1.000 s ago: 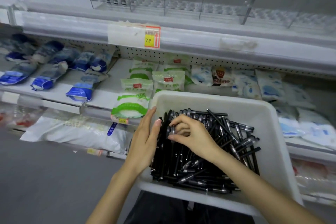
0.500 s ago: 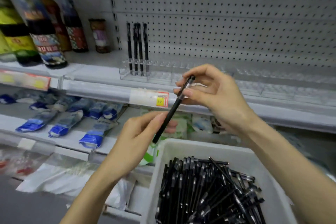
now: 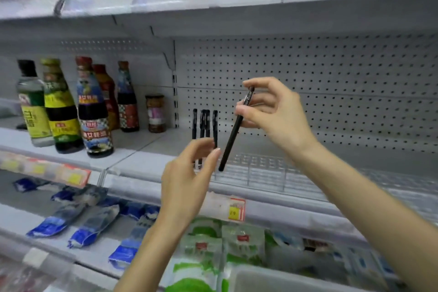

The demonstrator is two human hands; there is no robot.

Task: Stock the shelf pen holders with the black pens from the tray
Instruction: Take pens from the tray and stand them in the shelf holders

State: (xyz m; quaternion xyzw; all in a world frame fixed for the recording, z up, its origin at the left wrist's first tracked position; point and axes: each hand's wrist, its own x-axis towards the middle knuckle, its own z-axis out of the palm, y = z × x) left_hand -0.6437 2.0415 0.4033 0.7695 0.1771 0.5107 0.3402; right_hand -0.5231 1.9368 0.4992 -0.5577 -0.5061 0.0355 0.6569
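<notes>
My right hand [image 3: 275, 114] pinches a black pen [image 3: 233, 135] near its capped top, and the pen slants down to the left with its lower end just above the clear pen holder [image 3: 260, 173] on the shelf. My left hand [image 3: 187, 178] is raised beside the pen's lower end, fingers apart, holding nothing. Several black pens [image 3: 205, 125] stand upright in the holder's left end, partly hidden behind my left fingers. The white tray [image 3: 272, 277] shows only its rim at the bottom edge, and its pens are out of view.
Sauce bottles [image 3: 92, 106] and a small jar [image 3: 155, 112] stand on the same shelf to the left. A pegboard back wall [image 3: 331, 92] rises behind the holder. Blue packets [image 3: 92, 227] and green packets [image 3: 206, 249] lie on the shelf below. A price tag [image 3: 233, 211] hangs on the shelf edge.
My right hand lifted one pen out of the tray and carried it up to the holder. My left hand left the tray and rose beside the pen. The view tilted upward.
</notes>
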